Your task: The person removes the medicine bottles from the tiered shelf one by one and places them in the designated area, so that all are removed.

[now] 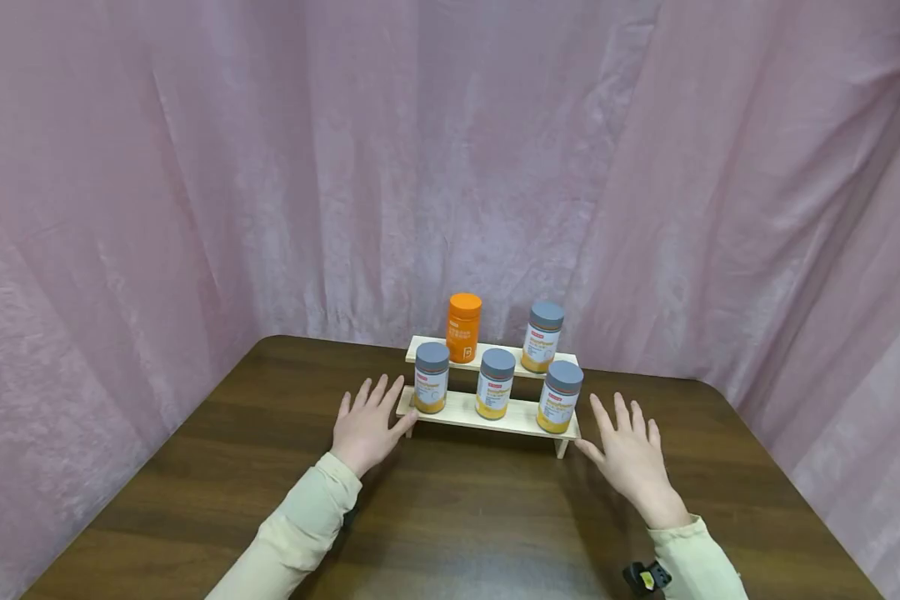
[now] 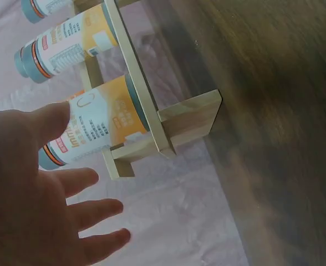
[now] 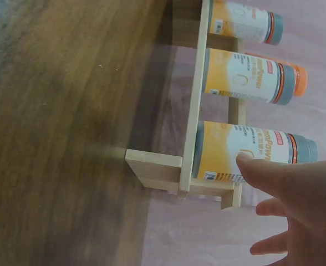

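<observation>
A two-tier wooden rack (image 1: 461,408) stands on the table with supplement bottles on it. Three grey-capped bottles line the lower tier: a left one (image 1: 431,379), a middle one (image 1: 494,385) and a right one (image 1: 559,398). Behind them, the upper tier bears an orange bottle (image 1: 463,329) and another grey-capped bottle (image 1: 542,337). My left hand (image 1: 367,427) is beside the rack's left end, fingers spread, thumb tip right at the lower board's corner. At the opposite end my right hand (image 1: 630,457) spreads its fingers, its thumb near the board's right corner. Neither hand holds anything.
The dark brown wooden table (image 1: 450,517) has rounded far corners. Pink curtains (image 1: 435,167) hang behind it and along both sides. A small black device (image 1: 647,577) sits at the right sleeve's cuff.
</observation>
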Tool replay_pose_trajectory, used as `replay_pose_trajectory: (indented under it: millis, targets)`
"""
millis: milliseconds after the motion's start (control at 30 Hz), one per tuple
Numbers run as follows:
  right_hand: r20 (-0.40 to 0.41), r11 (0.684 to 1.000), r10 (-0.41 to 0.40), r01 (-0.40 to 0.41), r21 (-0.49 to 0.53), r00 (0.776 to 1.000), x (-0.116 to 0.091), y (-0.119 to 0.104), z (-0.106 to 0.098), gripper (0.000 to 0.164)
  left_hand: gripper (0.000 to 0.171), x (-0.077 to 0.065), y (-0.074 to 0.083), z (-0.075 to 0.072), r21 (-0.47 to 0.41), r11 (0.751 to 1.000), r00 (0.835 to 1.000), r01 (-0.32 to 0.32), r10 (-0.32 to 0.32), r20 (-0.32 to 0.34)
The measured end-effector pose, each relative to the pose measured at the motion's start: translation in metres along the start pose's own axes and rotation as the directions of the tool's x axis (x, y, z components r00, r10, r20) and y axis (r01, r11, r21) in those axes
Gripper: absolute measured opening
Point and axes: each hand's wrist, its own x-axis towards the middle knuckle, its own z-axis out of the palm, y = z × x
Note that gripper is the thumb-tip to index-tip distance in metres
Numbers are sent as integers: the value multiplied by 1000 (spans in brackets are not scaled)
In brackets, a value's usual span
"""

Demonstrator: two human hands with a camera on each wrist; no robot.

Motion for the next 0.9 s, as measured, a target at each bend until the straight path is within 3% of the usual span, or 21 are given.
replay_pose_trajectory:
  millis: [167, 400, 567, 900]
  targets:
    - [15, 999, 24, -24, 21, 1000, 3, 2, -9, 70, 65, 4, 0, -2, 13, 1000, 999, 27, -27, 26]
    - [41, 994, 44, -48, 102, 998, 14, -2, -29, 70, 34, 16, 2, -8, -21, 995, 994, 94, -93, 51]
    - [65, 974, 62, -74, 212, 996, 22, -7, -46, 69, 25, 24, 4, -10, -65, 990, 991, 125, -121, 50]
    - [-132, 916, 71, -12, 401, 989, 40, -10, -63, 52, 36, 36, 7, -13, -184, 964, 982, 190, -186, 40]
